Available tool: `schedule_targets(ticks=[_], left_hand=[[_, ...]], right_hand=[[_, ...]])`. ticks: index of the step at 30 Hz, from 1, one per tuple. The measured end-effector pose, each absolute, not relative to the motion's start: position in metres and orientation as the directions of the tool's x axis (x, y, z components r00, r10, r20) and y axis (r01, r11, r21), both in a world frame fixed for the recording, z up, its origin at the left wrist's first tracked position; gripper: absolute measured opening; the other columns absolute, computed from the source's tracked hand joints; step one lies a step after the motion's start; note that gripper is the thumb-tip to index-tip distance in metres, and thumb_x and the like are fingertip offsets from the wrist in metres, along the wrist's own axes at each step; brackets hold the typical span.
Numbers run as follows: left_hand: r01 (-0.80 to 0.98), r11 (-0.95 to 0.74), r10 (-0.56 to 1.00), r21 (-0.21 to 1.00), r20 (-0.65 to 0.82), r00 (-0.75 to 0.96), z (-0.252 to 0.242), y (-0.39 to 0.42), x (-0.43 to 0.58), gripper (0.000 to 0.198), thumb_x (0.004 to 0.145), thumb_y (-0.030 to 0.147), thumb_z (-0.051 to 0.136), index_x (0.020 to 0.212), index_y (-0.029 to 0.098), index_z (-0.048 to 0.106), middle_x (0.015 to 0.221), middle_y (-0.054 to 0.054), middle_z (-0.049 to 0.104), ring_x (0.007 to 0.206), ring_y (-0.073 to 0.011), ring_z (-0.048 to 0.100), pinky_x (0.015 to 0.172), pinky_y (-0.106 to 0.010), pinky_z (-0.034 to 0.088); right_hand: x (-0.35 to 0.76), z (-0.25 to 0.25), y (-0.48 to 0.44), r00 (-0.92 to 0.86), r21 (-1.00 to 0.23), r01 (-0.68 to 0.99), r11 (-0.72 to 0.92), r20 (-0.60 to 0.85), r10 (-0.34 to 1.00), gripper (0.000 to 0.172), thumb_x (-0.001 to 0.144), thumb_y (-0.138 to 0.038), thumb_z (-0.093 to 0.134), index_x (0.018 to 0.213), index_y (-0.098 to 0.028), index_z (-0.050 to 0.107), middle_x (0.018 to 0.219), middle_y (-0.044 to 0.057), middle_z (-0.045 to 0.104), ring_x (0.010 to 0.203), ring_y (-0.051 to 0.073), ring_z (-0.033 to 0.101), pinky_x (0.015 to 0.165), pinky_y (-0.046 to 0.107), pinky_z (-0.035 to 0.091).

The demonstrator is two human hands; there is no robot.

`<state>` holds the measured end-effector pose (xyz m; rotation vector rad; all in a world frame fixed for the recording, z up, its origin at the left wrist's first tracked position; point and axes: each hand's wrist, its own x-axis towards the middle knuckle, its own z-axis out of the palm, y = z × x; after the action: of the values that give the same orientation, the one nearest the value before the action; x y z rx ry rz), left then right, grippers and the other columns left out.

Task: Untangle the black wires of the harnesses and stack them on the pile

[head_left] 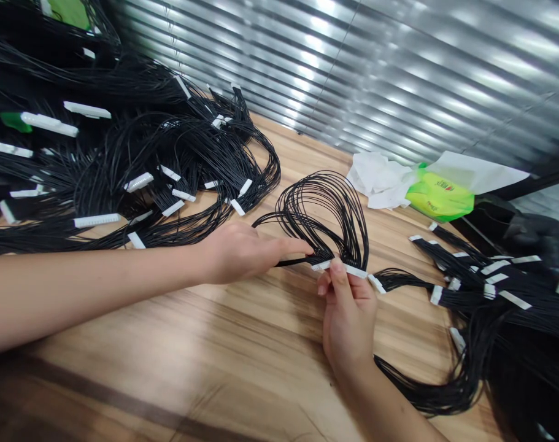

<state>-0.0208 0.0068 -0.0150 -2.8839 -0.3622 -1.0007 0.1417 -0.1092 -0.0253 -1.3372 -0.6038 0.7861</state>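
A wire harness (323, 184) of thin black wires arches up in a loop over the table. Its long white connector (356, 271) is pinched between thumb and fingers of my right hand (348, 319), wires pointing away from me. From the left, my left hand (242, 252) closes around the black wires, its thumb stretched along them close to the connector. The fingers of that hand are mostly hidden behind its back and the wires. Just right of my right hand lies another small white connector (377, 283) on a black wire bundle.
A large heap of black wire harnesses (169, 141) with white connectors covers the left. More harnesses (491, 288) lie at the right. Crumpled white tissue (380, 178) and a yellow-green packet (440, 195) sit near metallic blinds (353, 67) behind the wooden table (205, 368).
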Motion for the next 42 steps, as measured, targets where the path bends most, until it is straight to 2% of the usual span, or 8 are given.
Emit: schedule_targets(ticks=[8, 16, 20, 25, 28, 33, 38, 42], left_hand=[[0.221, -0.975, 0.172, 0.000, 0.631, 0.756, -0.018, 0.008, -0.019, 0.034, 0.089, 0.011, 0.045, 0.116, 0.028, 0.058, 0.070, 0.012, 0.070, 0.049, -0.0020, 0.056, 0.046, -0.022, 0.033], [0.185, -0.983, 0.124, -0.023, 0.658, 0.743, -0.015, 0.008, -0.018, 0.037, 0.088, 0.008, 0.048, 0.117, 0.026, 0.059, 0.080, 0.011, 0.073, 0.056, -0.0005, 0.060, 0.049, -0.019, 0.036], [0.209, -0.978, 0.161, 0.006, 0.664, 0.730, -0.016, 0.007, -0.018, 0.031, 0.089, 0.014, 0.052, 0.115, 0.027, 0.059, 0.080, 0.011, 0.073, 0.057, -0.0017, 0.062, 0.048, -0.019, 0.035], [0.345, -0.936, 0.320, 0.073, 0.589, 0.742, -0.016, 0.005, -0.015, 0.017, 0.092, 0.035, 0.051, 0.101, 0.028, 0.064, 0.076, 0.011, 0.072, 0.052, -0.0047, 0.060, 0.049, -0.019, 0.037], [0.350, -0.930, 0.354, 0.116, 0.546, 0.760, -0.014, 0.005, -0.014, 0.016, 0.092, 0.035, 0.051, 0.092, 0.027, 0.064, 0.071, 0.011, 0.070, 0.050, -0.0052, 0.058, 0.049, -0.020, 0.036], [0.277, -0.959, 0.250, 0.053, 0.611, 0.751, -0.006, 0.005, -0.013, 0.021, 0.093, 0.033, 0.049, 0.085, 0.023, 0.066, 0.077, 0.005, 0.069, 0.063, -0.0073, 0.059, 0.057, -0.023, 0.038], [0.256, -0.966, 0.186, -0.025, 0.616, 0.765, -0.002, 0.004, -0.013, 0.026, 0.093, 0.036, 0.048, 0.081, 0.022, 0.066, 0.090, 0.003, 0.071, 0.077, -0.0121, 0.059, 0.071, -0.031, 0.036], [0.210, -0.976, 0.125, -0.061, 0.632, 0.765, -0.003, 0.004, -0.014, 0.027, 0.092, 0.040, 0.049, 0.078, 0.022, 0.064, 0.071, 0.004, 0.069, 0.074, -0.0108, 0.062, 0.073, -0.030, 0.037]], right_hand=[[0.141, -0.025, -0.109, 0.610, -0.976, -0.209, 0.067, -0.077, 0.789, 0.028, 0.073, -0.040, 0.073, 0.064, -0.017, 0.060, 0.053, -0.006, 0.050, 0.050, 0.008, 0.041, 0.052, 0.023, 0.034], [0.142, -0.027, -0.110, 0.612, -0.979, -0.198, 0.056, -0.079, 0.787, 0.029, 0.072, -0.041, 0.073, 0.065, -0.016, 0.060, 0.052, -0.006, 0.050, 0.050, 0.008, 0.041, 0.052, 0.024, 0.034], [0.143, -0.027, -0.109, 0.603, -0.983, -0.178, 0.046, -0.072, 0.794, 0.028, 0.074, -0.041, 0.072, 0.066, -0.016, 0.061, 0.052, -0.006, 0.050, 0.051, 0.008, 0.041, 0.053, 0.024, 0.033], [0.142, -0.027, -0.110, 0.590, -0.988, -0.149, 0.034, -0.062, 0.805, 0.030, 0.076, -0.041, 0.070, 0.061, -0.017, 0.059, 0.051, -0.006, 0.049, 0.052, 0.009, 0.042, 0.054, 0.025, 0.033], [0.142, -0.027, -0.111, 0.584, -0.987, -0.159, 0.032, -0.068, 0.809, 0.030, 0.075, -0.041, 0.071, 0.062, -0.017, 0.059, 0.052, -0.006, 0.050, 0.051, 0.008, 0.042, 0.054, 0.025, 0.033], [0.142, -0.028, -0.110, 0.604, -0.983, -0.175, 0.048, -0.069, 0.794, 0.029, 0.074, -0.041, 0.072, 0.065, -0.017, 0.059, 0.051, -0.007, 0.050, 0.050, 0.008, 0.041, 0.053, 0.025, 0.032], [0.143, -0.028, -0.110, 0.605, -0.983, -0.180, 0.046, -0.074, 0.793, 0.029, 0.074, -0.040, 0.072, 0.063, -0.017, 0.059, 0.051, -0.006, 0.051, 0.051, 0.008, 0.042, 0.053, 0.025, 0.032], [0.142, -0.028, -0.110, 0.605, -0.983, -0.177, 0.046, -0.071, 0.793, 0.027, 0.075, -0.040, 0.072, 0.066, -0.017, 0.060, 0.052, -0.006, 0.051, 0.050, 0.008, 0.042, 0.053, 0.025, 0.032]])
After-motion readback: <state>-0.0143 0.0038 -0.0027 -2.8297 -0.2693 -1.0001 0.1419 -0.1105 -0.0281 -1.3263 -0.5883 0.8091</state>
